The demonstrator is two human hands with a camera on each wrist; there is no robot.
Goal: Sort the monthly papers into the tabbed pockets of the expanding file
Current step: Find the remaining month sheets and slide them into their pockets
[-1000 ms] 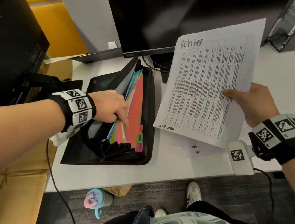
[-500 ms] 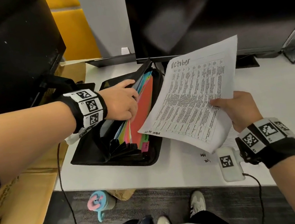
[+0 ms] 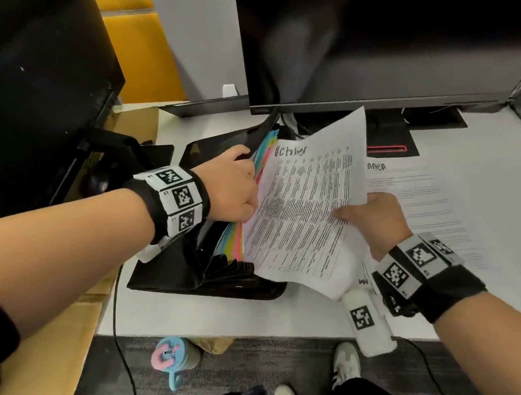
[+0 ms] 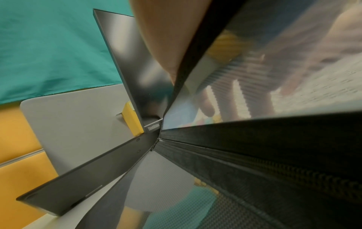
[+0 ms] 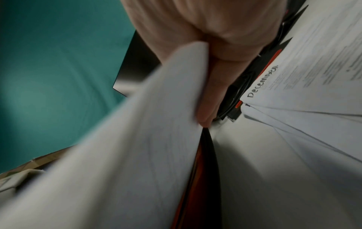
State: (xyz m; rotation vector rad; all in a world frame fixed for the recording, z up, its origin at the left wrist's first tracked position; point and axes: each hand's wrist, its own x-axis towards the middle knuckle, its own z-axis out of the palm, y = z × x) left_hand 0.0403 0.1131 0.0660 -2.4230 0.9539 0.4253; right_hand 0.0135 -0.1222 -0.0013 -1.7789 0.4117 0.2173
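**October sheet held at the open file**

A white desk (image 3: 509,174) is carrying everything, with a large dark monitor (image 3: 394,17) standing along its far edge and a second dark screen (image 3: 6,85) rising at the far left corner.

The black expanding file (image 3: 174,268) is lying open near the desk's left edge, reaching almost to the front edge, its coloured dividers (image 3: 233,240) fanning upward.

Loose papers (image 3: 426,196) are lying flat on the desk to the right of the file, running toward the front edge; the right wrist view is showing the top one headed "December" (image 5: 262,82).

The October sheet (image 3: 305,203), a printed table with the month handwritten at its top, is tilting over the right side of the file, its left edge meeting the dividers.

The right hand (image 3: 376,222) is pinching this sheet at its right edge, thumb on top and fingers (image 5: 215,86) beneath.

The left hand (image 3: 233,188) is reaching into the file from the left, fingers curling down among the dividers and thumb lying over the black flap (image 3: 232,143); through the flap's translucent panel, the left wrist view is showing the fingers (image 4: 240,94) pressing against the coloured leaves.
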